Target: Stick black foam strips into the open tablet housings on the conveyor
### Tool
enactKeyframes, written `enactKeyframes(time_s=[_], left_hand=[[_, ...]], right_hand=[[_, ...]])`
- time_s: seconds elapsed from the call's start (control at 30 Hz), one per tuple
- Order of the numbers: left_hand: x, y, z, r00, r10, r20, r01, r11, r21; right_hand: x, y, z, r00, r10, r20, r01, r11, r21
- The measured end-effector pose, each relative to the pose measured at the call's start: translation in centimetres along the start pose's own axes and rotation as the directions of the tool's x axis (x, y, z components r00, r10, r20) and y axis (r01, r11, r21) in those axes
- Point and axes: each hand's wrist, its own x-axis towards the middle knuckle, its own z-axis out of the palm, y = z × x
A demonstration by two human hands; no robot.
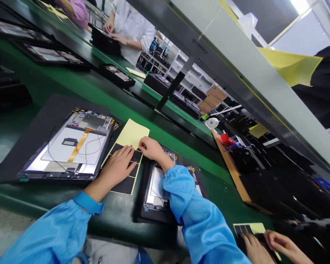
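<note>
A yellow backing sheet (pixel 132 132) with black rectangular stickers (pixel 124 186) lies on the green bench between two opened tablets. Flat on the stickers rests my left hand (pixel 117 169), its fingers spread. My right hand (pixel 150 148) pinches at the sheet's right edge, where the bare yellow part meets the black stickers; what is between the fingertips is too small to make out. To the left, an opened tablet (pixel 79 145) shows its circuit board, a battery and an orange ribbon on a black mat. Another opened tablet (pixel 155 183) lies partly under my right forearm.
At the lower right, another person's hands (pixel 257 249) work over a similar sticker sheet (pixel 257 228). Across the bench, a person in white handles a black tray (pixel 104 41). More black trays (pixel 53 55) sit along the line. A metal beam (pixel 236 66) slants overhead.
</note>
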Motion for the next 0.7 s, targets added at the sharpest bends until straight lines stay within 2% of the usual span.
enactKeyframes(time_s=[0.1, 0.2, 0.33, 0.43, 0.5, 0.6, 0.7], left_hand=[[0.0, 0.0, 0.2, 1.000, -0.001, -0.018, 0.001, 1.000, -0.020], [0.0, -0.3, 0.4, 0.999, 0.003, -0.044, -0.005, 0.998, -0.057], [0.3, -0.1, -0.5, 0.994, 0.006, -0.110, -0.018, 0.994, -0.109], [0.2, 1.9, -3.4, 0.979, 0.030, -0.203, -0.080, 0.967, -0.243], [-0.4, 4.3, -6.1, 0.967, 0.023, -0.252, -0.143, 0.872, -0.469], [-1.6, 8.2, -9.4, 0.980, -0.018, -0.196, -0.119, 0.739, -0.663], [-2.8, 10.8, -11.0, 0.995, -0.063, -0.079, -0.016, 0.673, -0.739]], right_hand=[[0.1, 0.2, -0.7, 0.999, -0.037, -0.023, 0.039, 0.995, 0.096], [-0.5, 0.0, -2.3, 0.995, -0.065, -0.079, 0.079, 0.979, 0.187], [-3.3, -1.6, -5.5, 0.981, -0.091, -0.171, 0.139, 0.945, 0.297], [-7.0, -3.8, -7.6, 0.971, -0.116, -0.211, 0.191, 0.904, 0.383], [-9.7, -5.5, -8.3, 0.961, -0.116, -0.251, 0.203, 0.913, 0.355], [-13.1, -7.7, -8.3, 0.939, -0.082, -0.334, 0.175, 0.950, 0.258], [-15.7, -9.3, -7.8, 0.913, -0.043, -0.406, 0.143, 0.966, 0.218]])
